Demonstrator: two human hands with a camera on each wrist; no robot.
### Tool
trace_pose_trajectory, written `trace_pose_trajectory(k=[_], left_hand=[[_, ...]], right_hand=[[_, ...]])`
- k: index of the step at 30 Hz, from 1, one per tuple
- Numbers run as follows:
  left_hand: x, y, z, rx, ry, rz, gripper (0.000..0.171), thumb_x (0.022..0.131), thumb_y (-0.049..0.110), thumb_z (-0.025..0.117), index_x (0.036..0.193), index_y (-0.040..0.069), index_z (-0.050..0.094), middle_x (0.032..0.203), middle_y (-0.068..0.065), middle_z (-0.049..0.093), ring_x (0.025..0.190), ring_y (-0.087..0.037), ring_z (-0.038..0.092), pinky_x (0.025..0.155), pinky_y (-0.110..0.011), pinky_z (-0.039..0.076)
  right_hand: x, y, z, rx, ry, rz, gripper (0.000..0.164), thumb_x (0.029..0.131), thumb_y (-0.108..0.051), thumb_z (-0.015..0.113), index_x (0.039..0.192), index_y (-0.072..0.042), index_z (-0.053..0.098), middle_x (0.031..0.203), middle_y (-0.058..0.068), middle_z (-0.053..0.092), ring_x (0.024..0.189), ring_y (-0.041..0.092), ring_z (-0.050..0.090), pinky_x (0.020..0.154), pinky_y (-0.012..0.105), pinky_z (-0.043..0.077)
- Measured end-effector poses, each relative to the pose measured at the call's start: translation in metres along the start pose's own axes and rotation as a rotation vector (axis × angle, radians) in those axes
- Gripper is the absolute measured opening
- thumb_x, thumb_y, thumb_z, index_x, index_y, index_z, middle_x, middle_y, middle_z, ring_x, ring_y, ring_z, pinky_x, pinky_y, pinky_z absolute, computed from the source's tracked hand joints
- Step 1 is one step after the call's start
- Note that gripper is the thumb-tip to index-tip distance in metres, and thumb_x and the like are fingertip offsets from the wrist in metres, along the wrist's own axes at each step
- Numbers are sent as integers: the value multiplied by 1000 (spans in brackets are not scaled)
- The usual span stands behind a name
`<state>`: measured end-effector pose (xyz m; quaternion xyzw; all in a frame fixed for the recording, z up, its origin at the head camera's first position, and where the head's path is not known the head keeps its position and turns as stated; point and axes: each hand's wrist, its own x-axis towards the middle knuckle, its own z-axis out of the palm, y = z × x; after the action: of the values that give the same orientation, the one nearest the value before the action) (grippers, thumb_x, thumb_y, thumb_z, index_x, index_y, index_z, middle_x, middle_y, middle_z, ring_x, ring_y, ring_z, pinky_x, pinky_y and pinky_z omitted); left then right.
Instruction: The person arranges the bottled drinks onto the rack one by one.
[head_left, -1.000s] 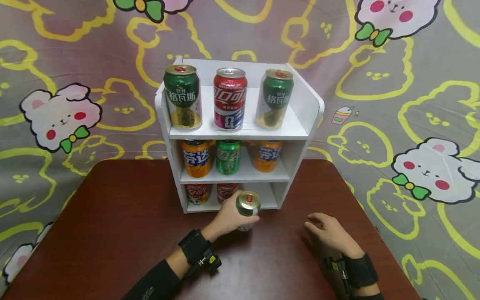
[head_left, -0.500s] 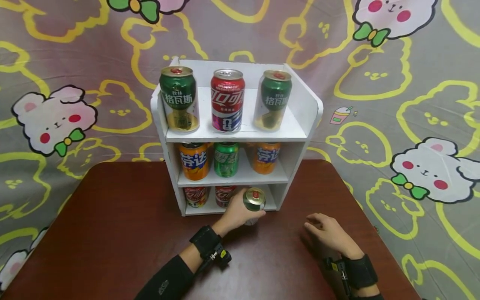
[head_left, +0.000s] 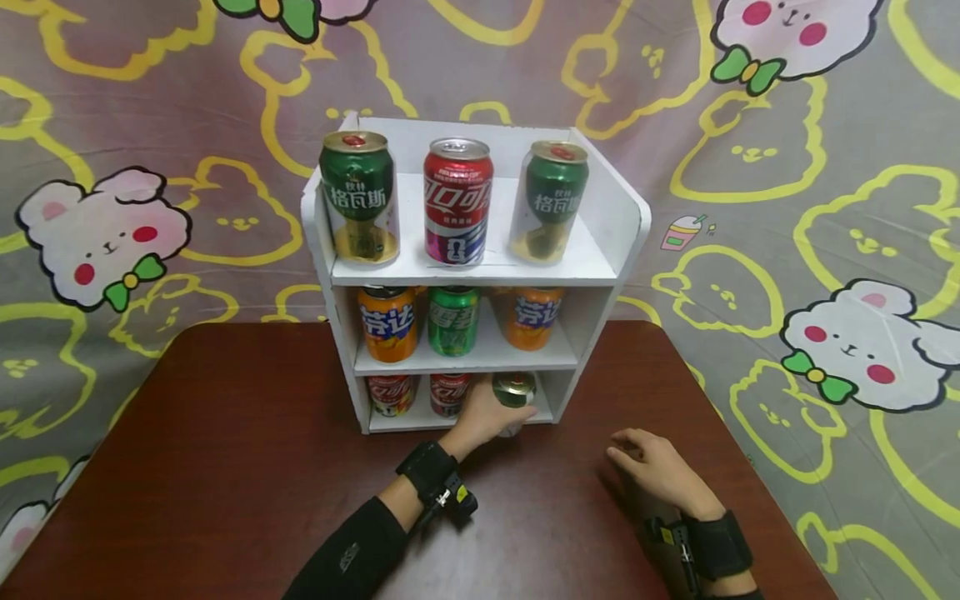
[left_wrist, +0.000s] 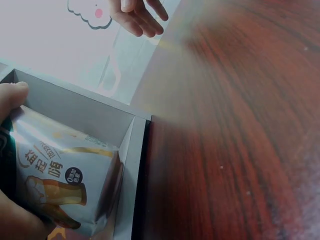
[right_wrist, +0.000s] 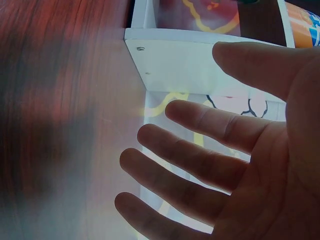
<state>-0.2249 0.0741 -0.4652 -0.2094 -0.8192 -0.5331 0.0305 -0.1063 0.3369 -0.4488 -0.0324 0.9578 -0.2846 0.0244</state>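
Note:
My left hand [head_left: 483,415] grips a green and white drink can [head_left: 514,390] with a gold lid, at the front of the bottom shelf's right end. In the left wrist view, the thumb and fingers wrap the upper part of the can [left_wrist: 65,175], whose lower half lies inside the shelf's walls. Left of the hand, two red cola cans [head_left: 391,394] stand on the bottom shelf, the nearer one partly covered by the fingers. My right hand [head_left: 660,468] hangs over the table to the right, holding nothing, its fingers relaxed and spread in the right wrist view.
The white three-tier shelf [head_left: 480,273] stands on a dark red wooden table [head_left: 247,467]. Its middle tier bears two orange soda cans [head_left: 388,325] and a green can [head_left: 453,321]. On top stand two green-white cans [head_left: 358,200] and a red can [head_left: 457,204]. A patterned cloth [head_left: 720,192] hangs behind.
My left hand has carried the green and white can rightward and forward, from before the shelf into the bottom tier's right end. The right hand has stayed nearly still.

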Motion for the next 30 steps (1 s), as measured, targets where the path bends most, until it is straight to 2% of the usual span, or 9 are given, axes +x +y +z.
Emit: trace_pose_trajectory(k=[7,10,13,17,20,30], left_hand=[[5,1,2,-57,-5,-22,84,56,43,79,121,4,44,105,-6,57,91,-16,54,77,-27,43],[6,0,3,-134,-24,-53,83,56,41,80,122,6,43,102,-5,56,85,-16,55,67,-27,47],[8,-2,5,-180,-33,-86,85,56,41,80,124,8,41,101,-4,55,83,-16,55,63,-27,47],[9,-1,7,-150,-5,-86,90,57,37,81,129,7,35,115,-7,50,100,-18,50,83,-29,41],[12,0,9,-142,6,-81,92,59,32,80,132,6,31,121,-9,46,108,-21,45,91,-32,35],[20,2,12,-144,-47,-174,98,60,39,79,136,11,24,126,-7,42,113,-21,41,94,-33,32]], right_hand=[[-1,0,0,-6,1,-5,43,85,-43,52,110,-8,57,104,4,57,87,19,58,69,34,47],[-1,1,-1,-5,-2,-6,43,85,-43,52,110,-8,57,105,4,57,87,20,58,69,35,47],[-1,1,-1,-4,-2,-3,43,85,-42,52,110,-8,57,105,4,57,87,20,58,69,35,47],[-2,0,-1,-2,2,-8,42,86,-41,53,111,-7,57,105,5,57,88,21,58,69,35,47],[-1,0,-1,-6,9,-22,41,86,-40,53,111,-7,57,105,5,57,88,21,58,69,35,47],[-2,0,-1,-3,16,-30,42,86,-41,52,111,-7,56,105,5,57,88,20,58,69,35,48]])
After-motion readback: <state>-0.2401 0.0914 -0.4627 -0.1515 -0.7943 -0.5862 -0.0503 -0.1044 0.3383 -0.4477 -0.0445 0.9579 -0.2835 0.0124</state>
